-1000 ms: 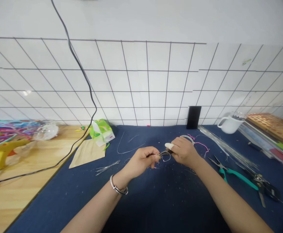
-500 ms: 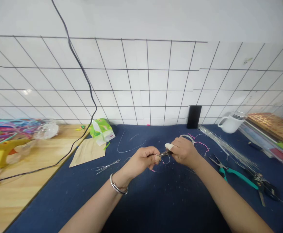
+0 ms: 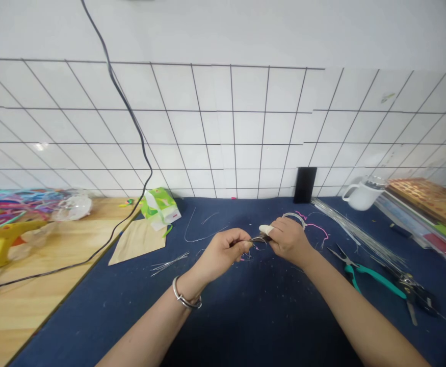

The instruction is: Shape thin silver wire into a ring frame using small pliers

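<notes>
Both hands meet above the middle of a dark blue mat (image 3: 245, 316). My left hand (image 3: 225, 252), with a metal bangle on its wrist, is closed in a pinch on a thin silver wire (image 3: 254, 239). My right hand (image 3: 289, 238) is closed too, its forefinger in a white finger cot, gripping a small dark tool whose tip touches that wire. The tool's kind is unclear. Loose bits of silver and pink wire (image 3: 316, 227) lie on the mat just behind the hands.
Teal-handled pliers (image 3: 368, 272) and a dark tool (image 3: 417, 298) lie at right, with a bundle of straight wires (image 3: 360, 237), a white cup (image 3: 362, 193) and boxes. At left are a yellow glue gun (image 3: 3, 239), coloured cords, a green packet (image 3: 159, 206), brown paper and a black cable.
The hands have stayed together over the mat; the small wire loop seen hanging between them before has tightened and now sits closer to the fingers.
</notes>
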A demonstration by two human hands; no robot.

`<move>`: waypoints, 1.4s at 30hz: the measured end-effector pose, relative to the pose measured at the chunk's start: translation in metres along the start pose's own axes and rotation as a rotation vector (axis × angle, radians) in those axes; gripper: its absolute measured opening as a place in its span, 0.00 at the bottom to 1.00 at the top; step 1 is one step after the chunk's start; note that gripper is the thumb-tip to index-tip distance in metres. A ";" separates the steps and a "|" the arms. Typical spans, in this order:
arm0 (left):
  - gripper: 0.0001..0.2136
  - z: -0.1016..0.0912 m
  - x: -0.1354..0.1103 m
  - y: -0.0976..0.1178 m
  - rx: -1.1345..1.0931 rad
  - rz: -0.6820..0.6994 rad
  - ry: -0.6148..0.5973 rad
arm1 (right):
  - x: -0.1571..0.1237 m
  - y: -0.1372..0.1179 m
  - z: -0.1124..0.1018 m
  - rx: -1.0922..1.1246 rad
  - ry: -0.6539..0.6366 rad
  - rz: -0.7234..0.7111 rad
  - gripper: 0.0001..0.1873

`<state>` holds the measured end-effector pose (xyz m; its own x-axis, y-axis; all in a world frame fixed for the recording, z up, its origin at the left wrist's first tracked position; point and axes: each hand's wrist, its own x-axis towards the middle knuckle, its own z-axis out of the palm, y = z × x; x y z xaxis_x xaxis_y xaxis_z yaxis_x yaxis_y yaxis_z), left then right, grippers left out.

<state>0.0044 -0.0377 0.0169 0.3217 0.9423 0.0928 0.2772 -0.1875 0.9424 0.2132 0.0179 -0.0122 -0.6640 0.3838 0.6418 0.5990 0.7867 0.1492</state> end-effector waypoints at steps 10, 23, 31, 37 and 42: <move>0.04 0.001 -0.002 -0.003 0.384 0.170 0.260 | 0.000 -0.005 0.000 -0.062 -0.045 0.076 0.09; 0.06 0.008 -0.001 -0.012 0.649 0.349 0.441 | -0.001 -0.010 0.007 0.010 -0.076 0.151 0.10; 0.06 0.006 -0.001 -0.009 0.583 0.294 0.390 | 0.001 -0.010 0.007 0.039 -0.076 0.154 0.08; 0.07 -0.003 0.004 -0.008 0.064 0.070 0.071 | 0.000 0.000 0.006 0.053 -0.067 0.120 0.07; 0.08 -0.005 0.006 -0.012 -0.201 -0.004 -0.093 | 0.000 0.007 0.002 0.094 -0.046 0.066 0.12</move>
<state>-0.0021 -0.0286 0.0075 0.4059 0.9114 0.0678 0.0953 -0.1160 0.9887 0.2167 0.0244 -0.0128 -0.6457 0.4564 0.6122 0.5990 0.8000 0.0354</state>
